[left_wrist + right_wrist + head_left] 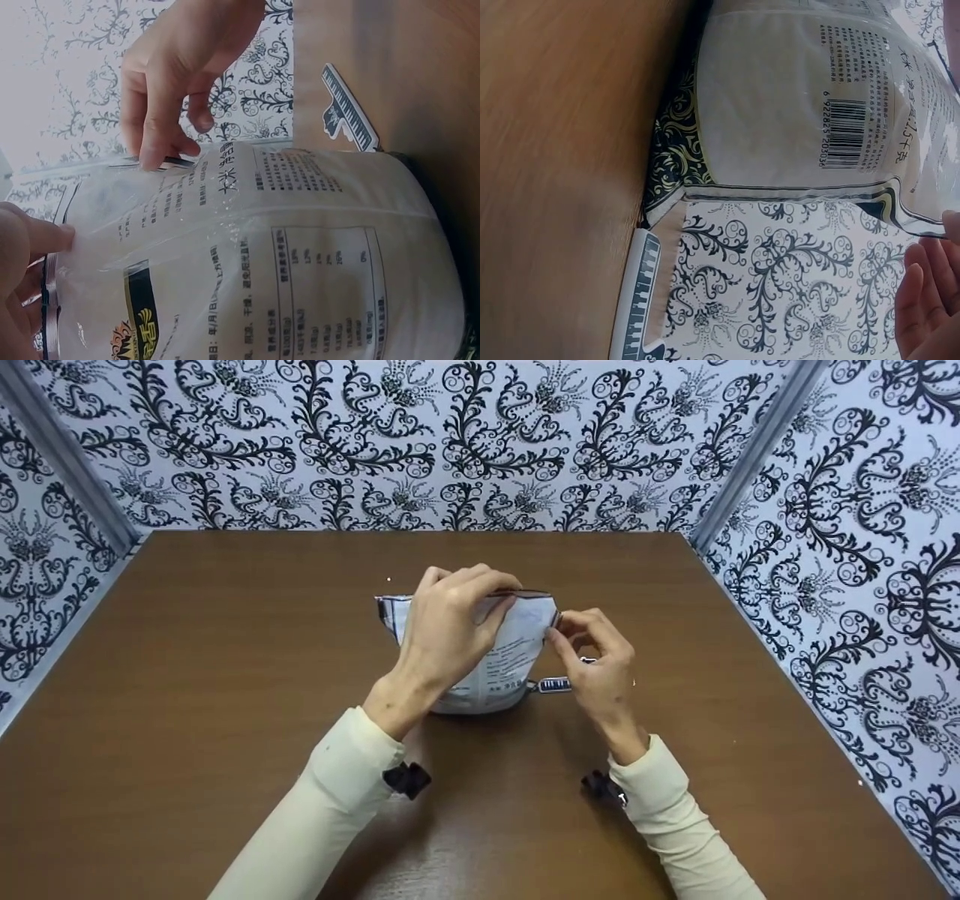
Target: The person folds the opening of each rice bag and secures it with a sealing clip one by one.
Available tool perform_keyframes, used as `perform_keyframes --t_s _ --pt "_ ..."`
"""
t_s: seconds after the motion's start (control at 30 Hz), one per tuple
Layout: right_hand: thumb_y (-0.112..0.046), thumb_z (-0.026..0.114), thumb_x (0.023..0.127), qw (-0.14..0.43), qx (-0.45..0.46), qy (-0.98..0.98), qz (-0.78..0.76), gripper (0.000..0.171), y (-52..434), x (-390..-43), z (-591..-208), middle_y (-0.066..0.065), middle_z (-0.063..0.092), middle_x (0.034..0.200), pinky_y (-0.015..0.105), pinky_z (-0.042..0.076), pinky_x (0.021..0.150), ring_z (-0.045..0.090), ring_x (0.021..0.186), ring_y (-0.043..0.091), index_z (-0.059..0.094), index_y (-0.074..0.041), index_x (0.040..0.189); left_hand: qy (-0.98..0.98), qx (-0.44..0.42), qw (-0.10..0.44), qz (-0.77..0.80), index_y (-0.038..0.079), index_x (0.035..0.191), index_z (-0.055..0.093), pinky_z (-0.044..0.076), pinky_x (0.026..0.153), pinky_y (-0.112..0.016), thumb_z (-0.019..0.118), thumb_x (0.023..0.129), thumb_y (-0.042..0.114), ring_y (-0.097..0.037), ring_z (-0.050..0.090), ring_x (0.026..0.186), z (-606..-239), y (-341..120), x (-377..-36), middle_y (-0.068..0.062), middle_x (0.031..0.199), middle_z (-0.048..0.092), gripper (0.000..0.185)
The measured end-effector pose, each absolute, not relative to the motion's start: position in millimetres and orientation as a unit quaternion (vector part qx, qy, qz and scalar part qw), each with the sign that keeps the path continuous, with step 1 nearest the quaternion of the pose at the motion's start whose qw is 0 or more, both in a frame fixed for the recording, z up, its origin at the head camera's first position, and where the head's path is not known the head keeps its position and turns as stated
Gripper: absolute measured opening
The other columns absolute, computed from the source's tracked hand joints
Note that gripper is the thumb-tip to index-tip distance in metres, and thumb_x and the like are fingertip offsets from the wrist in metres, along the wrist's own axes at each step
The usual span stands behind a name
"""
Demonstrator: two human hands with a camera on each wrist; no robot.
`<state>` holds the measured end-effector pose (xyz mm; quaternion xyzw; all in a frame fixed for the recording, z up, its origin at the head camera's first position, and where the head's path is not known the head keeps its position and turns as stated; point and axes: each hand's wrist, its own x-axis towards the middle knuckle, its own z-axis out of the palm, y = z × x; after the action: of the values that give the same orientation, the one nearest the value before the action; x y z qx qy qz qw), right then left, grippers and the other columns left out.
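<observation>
A clear plastic bag of rice [514, 656], printed with black text, stands upright on the table. In the right wrist view its side shows a barcode [845, 135] and a black-and-gold patterned base. My left hand [450, 622] grips the bag's top edge, thumb on the near face and fingers over the far side. At the bag's upper right edge, my right hand [600, 667] pinches the film between thumb and forefinger. Beside the bag's base, a flat clip with a piano-key print [349, 112] lies on the table, partly behind the right hand in the head view.
The brown wooden table [225, 675] is bounded by walls with black scroll-patterned paper [495, 442] at the back and sides. Black devices [407, 780] sit at the cuffs of both cream sleeves. A tiny white speck lies on the tabletop behind the bag.
</observation>
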<state>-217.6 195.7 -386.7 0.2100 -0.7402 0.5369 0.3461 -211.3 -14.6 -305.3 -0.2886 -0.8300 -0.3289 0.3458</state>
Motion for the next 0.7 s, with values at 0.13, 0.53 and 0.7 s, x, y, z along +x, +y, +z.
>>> perform_keyframes --t_s 0.13,0.53,0.7 --pt "0.002 0.08 0.087 0.361 0.231 -0.726 0.537 0.007 194.9 -219.4 -385.6 0.01 0.066 0.085 0.015 0.049 0.062 0.059 0.072 0.007 0.075 -0.001 0.092 -0.828 -0.284 0.35 -0.333 0.016 0.104 0.08 0.043 0.077 -0.035 0.074 0.096 0.017 -0.013 0.075 0.088 -305.2 -14.7 -211.0 0.004 0.099 0.081 0.011" --pt "0.008 0.081 0.083 0.406 0.274 -0.715 0.499 0.012 195.2 -219.3 -386.6 0.012 0.066 0.08 0.015 0.047 0.065 0.058 0.072 0.009 0.071 0.001 0.083 -0.827 -0.271 0.35 -0.348 0.018 0.098 0.083 0.041 0.072 -0.033 0.076 0.093 0.016 -0.012 0.075 0.081 -303.3 -16.4 -211.2 0.004 0.093 0.081 0.009" --pt "0.01 0.078 0.084 0.435 0.292 -0.72 0.455 0.012 194.1 -218.0 -386.5 0.012 0.066 0.079 0.014 0.046 0.069 0.059 0.07 0.02 0.07 0.002 0.082 -0.826 -0.269 0.345 -0.356 0.019 0.097 0.083 0.04 0.071 -0.033 0.076 0.093 0.016 -0.011 0.074 0.078 -302.4 -16.9 -211.7 0.005 0.091 0.081 0.009"
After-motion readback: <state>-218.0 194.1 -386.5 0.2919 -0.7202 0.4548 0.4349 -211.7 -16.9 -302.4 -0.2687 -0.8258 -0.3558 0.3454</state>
